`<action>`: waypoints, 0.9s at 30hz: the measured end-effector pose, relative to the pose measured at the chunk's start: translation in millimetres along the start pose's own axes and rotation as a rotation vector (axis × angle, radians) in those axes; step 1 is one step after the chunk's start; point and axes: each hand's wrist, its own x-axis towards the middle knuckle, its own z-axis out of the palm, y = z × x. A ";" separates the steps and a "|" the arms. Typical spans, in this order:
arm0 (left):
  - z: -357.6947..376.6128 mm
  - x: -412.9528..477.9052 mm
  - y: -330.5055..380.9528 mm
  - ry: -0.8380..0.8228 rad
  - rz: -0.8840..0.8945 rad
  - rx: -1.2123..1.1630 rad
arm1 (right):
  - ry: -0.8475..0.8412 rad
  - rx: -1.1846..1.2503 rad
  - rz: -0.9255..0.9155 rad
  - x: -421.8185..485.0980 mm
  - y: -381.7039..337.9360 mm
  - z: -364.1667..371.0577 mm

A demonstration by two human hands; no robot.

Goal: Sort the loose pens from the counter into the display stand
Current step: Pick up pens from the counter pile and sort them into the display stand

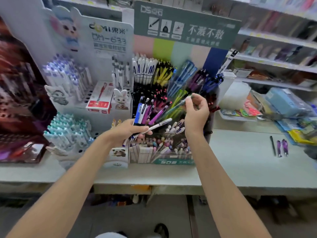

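My left hand (130,130) grips a fanned bundle of pens (147,111), blue, purple and white, in front of the tiered display stand (171,160). My right hand (196,110) pinches one teal-green pen (176,106) by its upper end, its barrel slanting down-left towards the bundle. The stand's rows hold white, yellow, blue, purple and black pens. Three loose pens (280,147), one black and two purple, lie on the counter (240,160) to the right.
A white rack of pens (68,79) and a red-and-white box (100,98) stand left of the display. A dark display (18,100) fills the far left. Packets and boxes (283,103) crowd the right counter; shelves run behind.
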 end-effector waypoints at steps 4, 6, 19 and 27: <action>-12.0 -4.4 -10.3 0.044 0.001 -0.029 | 0.052 -0.130 -0.145 7.1 8.8 -12.4; -15.2 -3.6 -11.9 0.061 0.002 -0.059 | -0.043 -0.237 -0.222 -1.5 21.2 -8.3; -15.8 -4.0 -11.1 0.070 0.054 -0.157 | -0.449 -0.430 -0.213 -19.8 28.2 7.6; -2.6 10.8 -2.9 -0.149 0.034 -0.150 | -0.884 -0.361 0.012 -6.0 -20.0 20.5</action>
